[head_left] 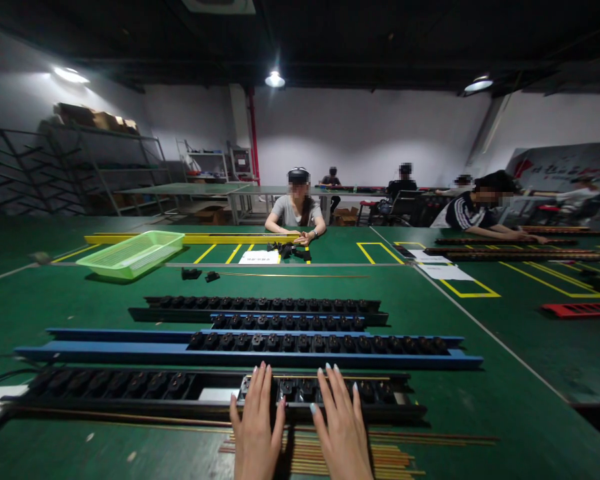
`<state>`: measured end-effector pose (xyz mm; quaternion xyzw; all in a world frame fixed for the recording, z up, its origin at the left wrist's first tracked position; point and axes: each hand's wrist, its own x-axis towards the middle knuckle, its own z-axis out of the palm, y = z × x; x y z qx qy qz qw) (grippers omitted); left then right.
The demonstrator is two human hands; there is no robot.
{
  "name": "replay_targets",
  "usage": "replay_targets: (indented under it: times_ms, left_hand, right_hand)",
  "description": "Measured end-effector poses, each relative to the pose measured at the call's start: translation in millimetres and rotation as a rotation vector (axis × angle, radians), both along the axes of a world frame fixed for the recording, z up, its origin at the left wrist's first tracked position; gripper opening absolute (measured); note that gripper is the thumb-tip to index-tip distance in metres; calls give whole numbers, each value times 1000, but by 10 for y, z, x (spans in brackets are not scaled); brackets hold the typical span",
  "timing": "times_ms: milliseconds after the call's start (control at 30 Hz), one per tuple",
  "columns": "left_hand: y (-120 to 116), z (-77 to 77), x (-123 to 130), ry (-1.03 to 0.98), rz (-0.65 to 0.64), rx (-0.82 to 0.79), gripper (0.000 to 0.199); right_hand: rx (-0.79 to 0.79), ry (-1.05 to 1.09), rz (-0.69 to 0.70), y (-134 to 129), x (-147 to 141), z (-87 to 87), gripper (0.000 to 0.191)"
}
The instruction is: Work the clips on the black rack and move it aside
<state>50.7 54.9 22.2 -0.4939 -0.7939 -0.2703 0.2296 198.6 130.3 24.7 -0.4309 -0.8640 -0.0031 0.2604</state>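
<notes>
My left hand [256,427] lies flat with its fingers stretched out, the fingertips over a long black channel [210,408]. To its right, my right hand [341,423] is spread in the same way over that channel. Black socket modules [157,385] sit in rows inside the channel, with a bare pale stretch left of my left hand. A thin brass-coloured rod [330,378] runs along the modules near my fingertips. Several loose brass-coloured rods [305,460] lie on the table beneath and between my hands. Neither hand holds anything that I can see.
Beyond are blue channels [110,349] and another black channel [175,315] with modules. A green basket [135,257] stands at the back left, near a yellow channel [205,238]. A co-worker [296,207] sits opposite; another person [473,210] leans over the table at right.
</notes>
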Motion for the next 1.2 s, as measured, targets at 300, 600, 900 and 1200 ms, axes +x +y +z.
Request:
replay_targets:
  times_ms: [300,600,900,1200]
  left_hand:
    - [-9,-38,-26,18,11,-1,59]
    - [-31,-73,-87,-61,30,-8,59]
    - [-58,8,-60,-40,47,-26,58]
    - [-78,-18,-113,0,72,-15,61]
  right_hand:
    - [-12,17,-1,-4,-4,-5,51]
    - [-18,9,-4,-17,-1,28,50]
    - [-15,7,1,-14,5,23,52]
    - [-27,3,0,-17,12,45,51]
